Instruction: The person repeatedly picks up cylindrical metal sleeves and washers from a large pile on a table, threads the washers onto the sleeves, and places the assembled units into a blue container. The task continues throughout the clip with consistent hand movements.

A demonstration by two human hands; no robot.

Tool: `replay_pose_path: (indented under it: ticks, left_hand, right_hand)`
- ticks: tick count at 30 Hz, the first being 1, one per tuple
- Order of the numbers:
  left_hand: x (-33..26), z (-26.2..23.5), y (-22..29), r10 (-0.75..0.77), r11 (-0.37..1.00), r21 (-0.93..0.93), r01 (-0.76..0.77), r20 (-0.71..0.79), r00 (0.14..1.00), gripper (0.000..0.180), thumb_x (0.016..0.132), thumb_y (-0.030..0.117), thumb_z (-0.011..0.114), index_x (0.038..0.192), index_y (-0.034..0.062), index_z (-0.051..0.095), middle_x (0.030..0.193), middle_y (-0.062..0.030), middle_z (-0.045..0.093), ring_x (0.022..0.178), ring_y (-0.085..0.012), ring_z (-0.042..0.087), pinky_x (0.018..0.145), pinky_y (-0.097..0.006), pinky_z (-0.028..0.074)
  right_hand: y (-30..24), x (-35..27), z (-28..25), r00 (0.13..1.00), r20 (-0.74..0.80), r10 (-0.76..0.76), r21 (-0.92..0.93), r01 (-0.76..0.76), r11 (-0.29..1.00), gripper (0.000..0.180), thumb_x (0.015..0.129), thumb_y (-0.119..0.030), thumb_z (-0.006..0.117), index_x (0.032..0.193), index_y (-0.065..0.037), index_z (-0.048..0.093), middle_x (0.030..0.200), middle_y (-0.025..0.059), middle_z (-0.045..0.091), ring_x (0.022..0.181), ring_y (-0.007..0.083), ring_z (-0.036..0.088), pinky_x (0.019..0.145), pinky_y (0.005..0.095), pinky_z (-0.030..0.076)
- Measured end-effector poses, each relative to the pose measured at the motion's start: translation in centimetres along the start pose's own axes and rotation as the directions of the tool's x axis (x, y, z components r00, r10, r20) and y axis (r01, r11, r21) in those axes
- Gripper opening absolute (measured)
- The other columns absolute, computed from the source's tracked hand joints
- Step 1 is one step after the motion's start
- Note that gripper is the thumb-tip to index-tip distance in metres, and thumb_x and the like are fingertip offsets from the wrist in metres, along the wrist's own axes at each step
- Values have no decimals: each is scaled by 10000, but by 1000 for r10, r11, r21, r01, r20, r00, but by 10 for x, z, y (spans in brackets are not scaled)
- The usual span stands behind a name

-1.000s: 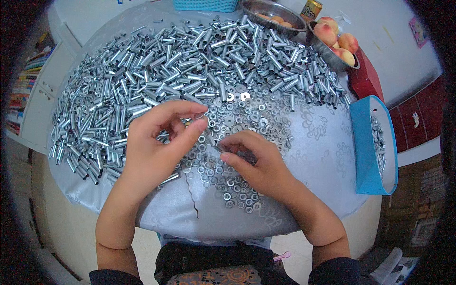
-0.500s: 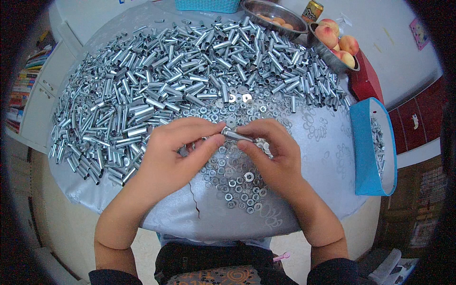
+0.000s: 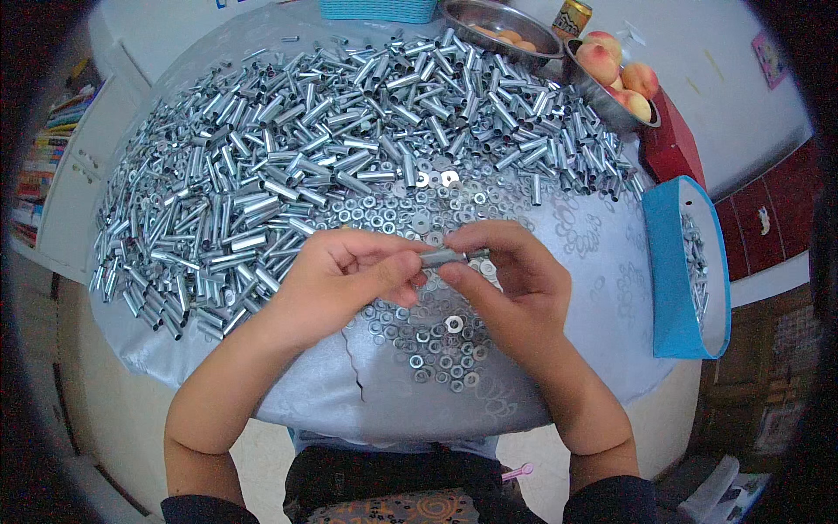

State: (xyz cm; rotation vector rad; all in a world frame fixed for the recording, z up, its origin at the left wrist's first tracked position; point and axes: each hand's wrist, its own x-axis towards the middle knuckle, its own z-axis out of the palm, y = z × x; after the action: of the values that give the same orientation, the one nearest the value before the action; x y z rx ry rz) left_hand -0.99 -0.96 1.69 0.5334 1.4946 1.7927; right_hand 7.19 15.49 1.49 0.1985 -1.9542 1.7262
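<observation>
1. Now both hands sit together above the washers; a second ago they were apart, the left hand (image 3: 336, 284) raised with fingers spread over the tube pile and the right hand (image 3: 511, 279) flat among the washers.
2. Half a second ago they had already met at the same spot; since then the pose has barely shifted.
3. Left hand: thumb and fingers closed on the left end of a short metal sleeve (image 3: 443, 258), which lies level between the two hands.
4. Right hand: fingertips pinched shut on the sleeve's right end; whether a washer is pinched there too, cannot tell.
5. Sleeve is lifted just above the scatter of loose washers (image 3: 436, 336), at the near middle of the table.
6. Heap of metal tubes (image 3: 305, 166) covers the far and left part of the round table with its grey cloth (image 3: 576, 349).
7. Blue box (image 3: 672, 288) stands at the right edge, holding more metal parts.
8. Bowl of peaches (image 3: 615, 79) sits far right, well apart from the hands.
</observation>
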Motion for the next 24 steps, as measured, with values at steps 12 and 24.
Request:
replay_pose_path:
  ticks: [12, 24]
  left_hand:
    - [-1, 1, -1, 81, 997, 36, -74, -229, 970, 234, 859, 172, 543, 980, -24, 579, 785, -58, 610, 592, -66, 509, 550, -176, 419]
    - [2, 2, -4, 44, 999, 36, -37, -207, 977, 235, 851, 174, 554, 972, -24, 586, 780, -54, 611, 580, -60, 500, 530, -180, 411]
  right_hand:
    - [3, 6, -28, 924, 320, 211, -773, 126, 622, 154, 717, -110, 641, 856, -50, 612, 778, 96, 565, 727, 264, 556, 637, 332, 447]
    - [9, -4, -9, 919, 348, 183, -878, 252, 408, 136, 722, -124, 617, 847, -69, 619, 752, 80, 562, 723, 266, 559, 634, 356, 453]
